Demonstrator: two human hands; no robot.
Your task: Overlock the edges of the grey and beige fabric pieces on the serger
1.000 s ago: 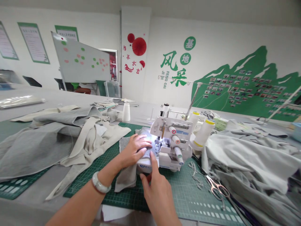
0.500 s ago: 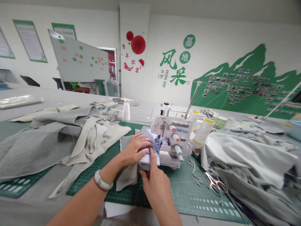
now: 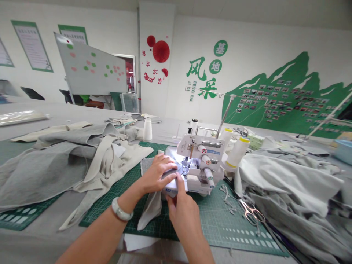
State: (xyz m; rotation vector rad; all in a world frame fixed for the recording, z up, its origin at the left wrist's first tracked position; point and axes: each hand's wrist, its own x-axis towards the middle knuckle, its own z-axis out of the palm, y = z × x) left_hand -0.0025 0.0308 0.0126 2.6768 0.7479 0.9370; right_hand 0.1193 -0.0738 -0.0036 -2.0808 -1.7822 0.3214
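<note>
Pressing down with its fingers outstretched, the left hand [image 3: 161,172] lies open over a soft grey piece of fabric [image 3: 150,212] on the left side of a white plastic sewing machine [image 3: 194,171], just beside the lit needle area. On the near side, the right hand [image 3: 184,211] points its index finger at the fabric's near edge; I can't tell whether it pinches anything. From where I stand, a fingertip straying right could meet the needle, uneven pressure might pucker the layers, and the loose end, drooping onto the green gridded cutting mat [image 3: 217,223], could drag everything askew.
</note>
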